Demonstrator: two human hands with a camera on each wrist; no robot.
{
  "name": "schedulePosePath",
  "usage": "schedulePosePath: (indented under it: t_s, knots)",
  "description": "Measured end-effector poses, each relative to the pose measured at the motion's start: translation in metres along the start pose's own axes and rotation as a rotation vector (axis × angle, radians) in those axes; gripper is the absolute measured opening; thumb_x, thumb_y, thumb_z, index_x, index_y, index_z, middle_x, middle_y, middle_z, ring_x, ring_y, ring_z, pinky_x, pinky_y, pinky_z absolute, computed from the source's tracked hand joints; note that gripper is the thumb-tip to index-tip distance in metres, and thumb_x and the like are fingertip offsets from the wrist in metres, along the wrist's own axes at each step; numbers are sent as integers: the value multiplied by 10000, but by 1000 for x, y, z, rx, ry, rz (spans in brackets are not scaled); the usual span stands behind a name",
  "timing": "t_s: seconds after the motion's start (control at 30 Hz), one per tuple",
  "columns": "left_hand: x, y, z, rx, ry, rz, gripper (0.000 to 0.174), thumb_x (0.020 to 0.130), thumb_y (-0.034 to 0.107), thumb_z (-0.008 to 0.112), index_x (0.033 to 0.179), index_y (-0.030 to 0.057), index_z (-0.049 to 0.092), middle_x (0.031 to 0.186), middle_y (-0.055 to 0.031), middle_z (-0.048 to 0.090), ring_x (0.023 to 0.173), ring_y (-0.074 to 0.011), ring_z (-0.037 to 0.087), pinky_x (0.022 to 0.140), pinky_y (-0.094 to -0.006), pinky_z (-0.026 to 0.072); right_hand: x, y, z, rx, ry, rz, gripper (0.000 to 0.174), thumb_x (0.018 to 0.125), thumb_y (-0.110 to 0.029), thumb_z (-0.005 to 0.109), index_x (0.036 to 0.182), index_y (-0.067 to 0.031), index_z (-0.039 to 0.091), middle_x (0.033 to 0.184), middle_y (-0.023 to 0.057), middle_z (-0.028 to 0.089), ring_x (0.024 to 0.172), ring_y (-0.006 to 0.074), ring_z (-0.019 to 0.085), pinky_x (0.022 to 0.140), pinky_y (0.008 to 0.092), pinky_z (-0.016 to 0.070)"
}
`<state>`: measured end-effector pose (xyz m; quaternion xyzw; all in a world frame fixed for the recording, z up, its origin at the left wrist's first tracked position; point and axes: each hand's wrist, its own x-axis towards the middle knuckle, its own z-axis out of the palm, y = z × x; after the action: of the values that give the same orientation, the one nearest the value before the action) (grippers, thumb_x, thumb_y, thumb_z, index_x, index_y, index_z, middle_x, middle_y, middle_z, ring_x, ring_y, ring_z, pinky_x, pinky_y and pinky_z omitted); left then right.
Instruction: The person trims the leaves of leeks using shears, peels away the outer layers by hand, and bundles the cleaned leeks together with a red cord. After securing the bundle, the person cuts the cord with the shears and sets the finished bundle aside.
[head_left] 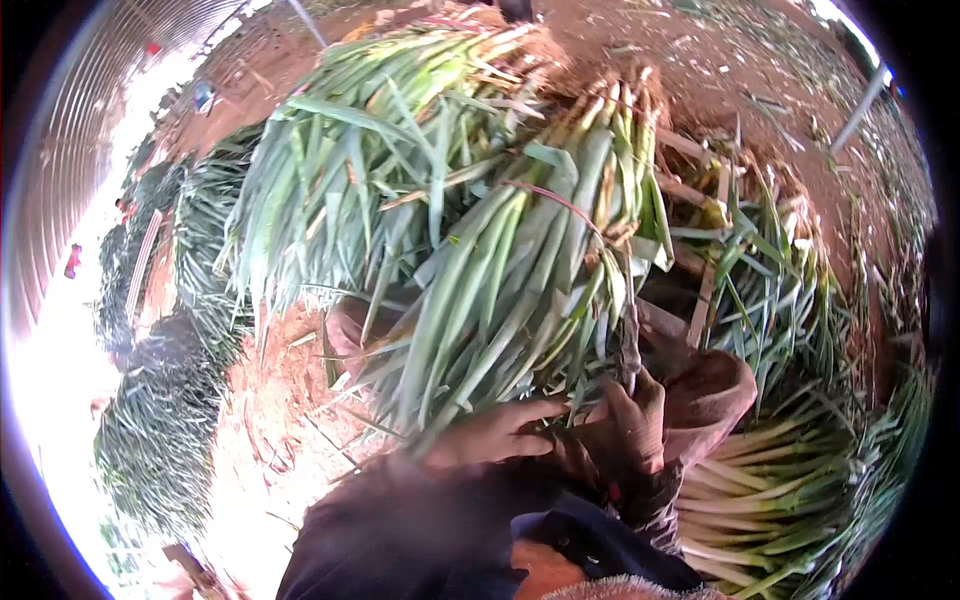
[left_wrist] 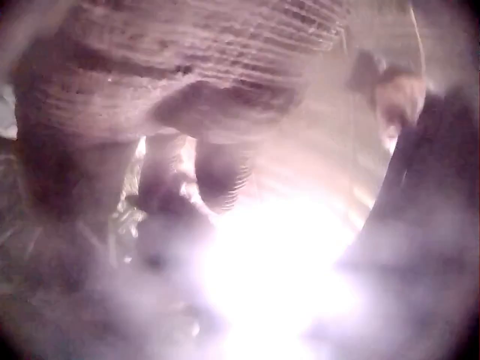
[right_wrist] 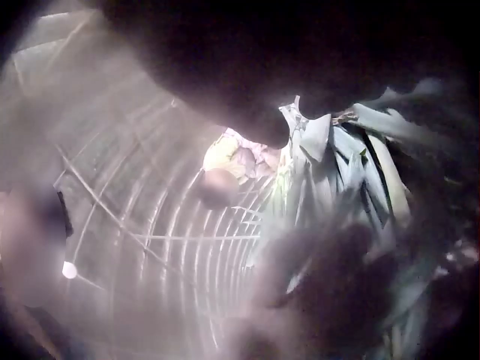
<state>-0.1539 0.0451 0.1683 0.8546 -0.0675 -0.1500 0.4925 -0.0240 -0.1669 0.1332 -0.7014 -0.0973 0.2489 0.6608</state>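
In the head view a bundle of leek-like green stalks [head_left: 510,270] lies slanting across the seated person's lap, roots at the far end and leaves towards the body. A thin reddish tie [head_left: 560,201] crosses it. The left hand [head_left: 495,432], fingers extended, is at the near leaf ends. To its right, the gloved right hand [head_left: 640,415] grips the lower end of a thin, grey, stick-like piece [head_left: 630,345] that runs up along the bundle's right side. Glare washes out much of the left wrist view around the gloved left hand [left_wrist: 180,112]. Dark shapes partly cover the leaves [right_wrist: 360,165] in the right wrist view.
A larger heap of green stalks [head_left: 380,140] lies behind the bundle. Wooden slats [head_left: 706,290] and more stalks stand at the right. Pale-stemmed stalks [head_left: 760,490] are piled at lower right, and further heaps [head_left: 160,430] line the left. Bare soil [head_left: 275,400] shows between.
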Motion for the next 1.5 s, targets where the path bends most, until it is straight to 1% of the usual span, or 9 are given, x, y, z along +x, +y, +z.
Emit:
schedulePosePath:
  t_s: [0.17, 0.37, 0.57, 0.9, 1.03, 1.17, 1.2, 1.27, 1.5]
  knots:
    - [-120, 11, -92, -1031, 683, 26, 659, 936, 397, 684, 1402, -16, 469, 1231, -245, 653, 1051, -340, 693, 935, -413, 553, 0, -4, 9, 105, -1, 128, 230, 864, -121, 698, 1017, 45, 653, 837, -16, 635, 724, 77, 525, 648, 251, 447]
    - [-274, -128, -111, -501, 1712, -260, 235, 997, 184, 538, 1152, 24, 610, 981, -69, 663, 921, -195, 663, 799, -346, 531, 26, -17, 16, 17, 35, 14, 188, 923, -106, 645, 1072, 7, 656, 802, -29, 581, 662, 81, 486, 551, 263, 387]
    - [-332, -425, 106, 37, 1172, -1316, 575, 917, 316, 631, 1379, 7, 483, 1271, -251, 617, 1144, -400, 614, 919, -485, 503, 60, 6, 19, -120, 63, -99, 375, 901, -166, 677, 1229, 7, 623, 881, -15, 567, 681, 99, 476, 604, 273, 420]
    - [-278, -421, 168, -184, 1383, -1505, 881, 836, 458, 743, 1509, 79, 321, 1511, -195, 424, 1278, -434, 504, 1022, -522, 439, 82, 47, 5, -707, 184, 50, 427, 904, -208, 680, 1271, -7, 595, 934, 28, 592, 740, 164, 512, 643, 317, 438]
    - [-274, -464, 172, -343, 1212, -1347, 536, 847, 395, 731, 1265, 80, 620, 1198, -248, 651, 1037, -442, 647, 898, -509, 508, 87, 48, 0, -928, 191, 78, 448, 905, -224, 681, 1288, -12, 584, 956, 45, 602, 763, 190, 527, 659, 335, 446]
    - [-302, -446, 184, -496, 1765, -1169, 282, 1004, 206, 514, 1170, 45, 677, 1040, -196, 711, 915, -348, 690, 765, -456, 546, 103, 57, 1, -1056, 224, 68, 469, 906, -241, 682, 1304, -18, 573, 977, 62, 611, 787, 217, 541, 675, 352, 453]
    - [-316, -475, 208, 563, 1895, -1084, 301, 1018, 212, 502, 1141, 6, 684, 998, -147, 719, 893, -310, 690, 744, -430, 550, 109, 62, 1, -1081, 237, 77, 474, 906, -245, 682, 1308, -19, 570, 983, 66, 614, 792, 223, 545, 679, 357, 455]
    - [-370, -539, 293, 497, 1224, -1869, 424, 954, 181, 587, 1336, 5, 534, 1107, -176, 653, 992, -294, 659, 798, -393, 556, 115, 64, 4, -1127, 257, 92, 485, 907, -253, 683, 1317, -22, 565, 994, 75, 619, 804, 236, 552, 686, 366, 459]
    - [-376, -437, 253, -56, 1181, -2138, 232, 1006, 245, 541, 1050, 44, 646, 789, -53, 633, 834, -217, 640, 745, -346, 529, 124, 68, -1, -1241, 256, 106, 523, 909, -282, 685, 1346, -32, 545, 1031, 105, 636, 845, 282, 577, 714, 396, 472]
